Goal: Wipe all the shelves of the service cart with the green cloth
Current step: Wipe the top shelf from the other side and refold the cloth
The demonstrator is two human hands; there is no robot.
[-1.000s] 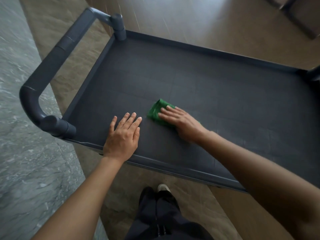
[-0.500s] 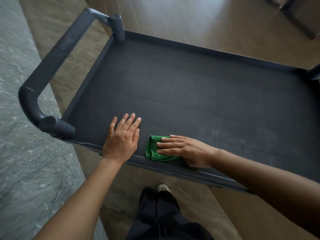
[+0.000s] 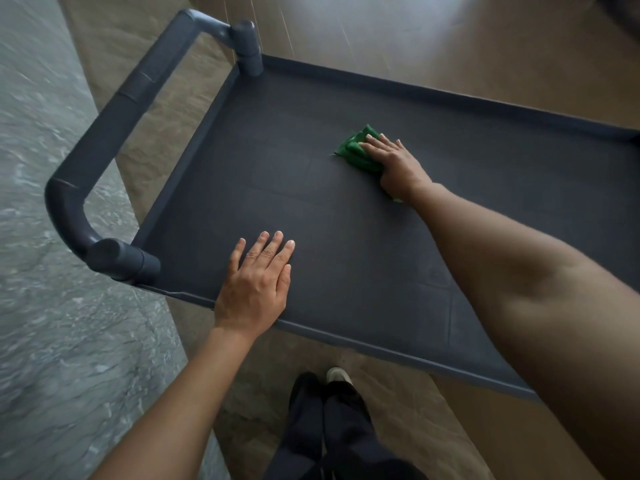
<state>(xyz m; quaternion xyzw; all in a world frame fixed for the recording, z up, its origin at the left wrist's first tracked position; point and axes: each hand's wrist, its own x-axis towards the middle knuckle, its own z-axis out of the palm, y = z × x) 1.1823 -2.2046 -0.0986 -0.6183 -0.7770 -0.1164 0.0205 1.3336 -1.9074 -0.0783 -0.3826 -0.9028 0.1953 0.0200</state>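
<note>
Green cloth (image 3: 356, 152) is pressed mid-span on the top shelf (image 3: 346, 237) under straight fingers of the right hand (image 3: 394, 164); the left hand (image 3: 256, 289) is laid flat, holding nothing, at the near rim (image 3: 381, 353).

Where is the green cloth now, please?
In the head view, the cloth lies near the middle of the top shelf, closer to its far rim, pressed under the right hand. The left hand rests flat nearer the handle.

The right grip (image 3: 394, 164) (a bare hand, fingers straight) presses the green cloth (image 3: 355, 152) flat on the service cart's top shelf (image 3: 346, 237), toward the far rim. The left grip (image 3: 256, 289) rests palm-down on the shelf by its front edge, near the tubular handle (image 3: 114, 109). Brown floor (image 3: 450, 39) lies beyond.
</note>
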